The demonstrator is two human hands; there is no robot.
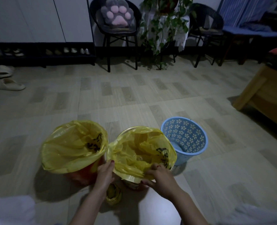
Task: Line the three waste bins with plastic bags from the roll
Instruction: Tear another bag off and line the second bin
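Note:
Three bins stand on the floor. The left red bin [84, 173] has a yellow bag [69, 151] folded over its rim. A second yellow bag [139, 153] is spread over most of the middle bin [134, 185], whose far rim shows bare. My left hand [104, 173] grips this bag's left edge. My right hand [158, 176] pinches its near edge. The blue flower-pattern bin [184, 140] at the right has no bag in it. The yellow bag roll [113, 194] lies on the floor between my forearms.
A wooden bed frame [264, 95] juts in at the right. Two black chairs [118, 34] and a trailing plant [163, 26] stand along the far wall. Slippers [7, 85] lie at the far left by a shoe rack [42, 52].

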